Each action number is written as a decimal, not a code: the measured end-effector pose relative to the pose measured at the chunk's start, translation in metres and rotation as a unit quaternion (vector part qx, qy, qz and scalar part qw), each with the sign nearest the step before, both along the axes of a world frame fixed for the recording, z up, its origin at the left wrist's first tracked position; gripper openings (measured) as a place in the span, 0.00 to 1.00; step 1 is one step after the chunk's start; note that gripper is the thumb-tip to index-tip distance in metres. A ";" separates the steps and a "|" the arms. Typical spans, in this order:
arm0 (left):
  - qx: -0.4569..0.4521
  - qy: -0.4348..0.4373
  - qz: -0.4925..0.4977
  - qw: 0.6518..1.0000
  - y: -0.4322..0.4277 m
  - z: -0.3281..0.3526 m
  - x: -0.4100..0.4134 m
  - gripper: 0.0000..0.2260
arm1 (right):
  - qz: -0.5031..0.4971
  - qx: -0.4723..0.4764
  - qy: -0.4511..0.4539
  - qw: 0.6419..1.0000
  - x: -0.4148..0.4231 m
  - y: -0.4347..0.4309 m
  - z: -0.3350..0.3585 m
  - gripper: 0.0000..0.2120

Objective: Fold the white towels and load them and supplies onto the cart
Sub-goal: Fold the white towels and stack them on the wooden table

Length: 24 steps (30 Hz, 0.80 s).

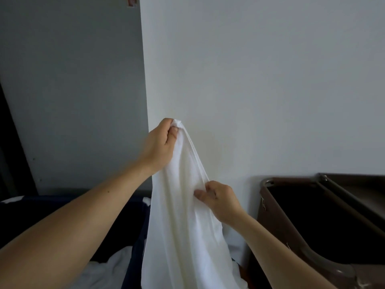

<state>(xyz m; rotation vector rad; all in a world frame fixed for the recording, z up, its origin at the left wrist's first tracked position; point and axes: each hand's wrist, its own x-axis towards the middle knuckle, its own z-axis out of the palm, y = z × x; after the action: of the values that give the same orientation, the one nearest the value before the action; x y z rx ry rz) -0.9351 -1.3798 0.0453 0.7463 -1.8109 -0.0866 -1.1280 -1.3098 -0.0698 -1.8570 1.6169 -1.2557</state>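
A white towel (187,222) hangs in long folds in front of me, lifted up from below. My left hand (160,142) pinches its top corner high up, near the wall's corner. Lower and to the right, my right hand (218,197) grips a fold along the towel's right edge. The towel's lower end runs out of the frame at the bottom. To the right stands the brown cart (291,184), with a rounded rail and a dark open compartment.
A dark blue bin (137,243) at the lower left holds more white cloth (112,270). A white wall (260,80) stands right behind the towel, and a grey panel (73,90) fills the left side.
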 end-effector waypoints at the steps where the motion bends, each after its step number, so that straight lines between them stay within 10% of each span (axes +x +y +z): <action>1: 0.000 -0.012 0.018 1.000 -0.001 -0.001 0.004 0.09 | -0.010 0.007 -0.015 1.000 -0.005 0.001 -0.003 0.18; 9: 0.046 -0.030 0.101 0.993 -0.005 -0.008 0.020 0.10 | -0.063 0.067 0.055 0.994 -0.035 0.014 -0.036 0.18; 24: 0.085 -0.030 0.141 0.986 -0.011 -0.010 0.026 0.11 | -0.092 0.097 -0.119 0.984 -0.060 0.026 -0.068 0.06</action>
<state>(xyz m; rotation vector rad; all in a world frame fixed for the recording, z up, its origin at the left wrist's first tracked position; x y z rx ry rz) -0.9088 -1.3905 0.0349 1.1318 -1.7515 -0.0319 -1.1882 -1.2840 -0.1378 -1.4114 1.7378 -1.2857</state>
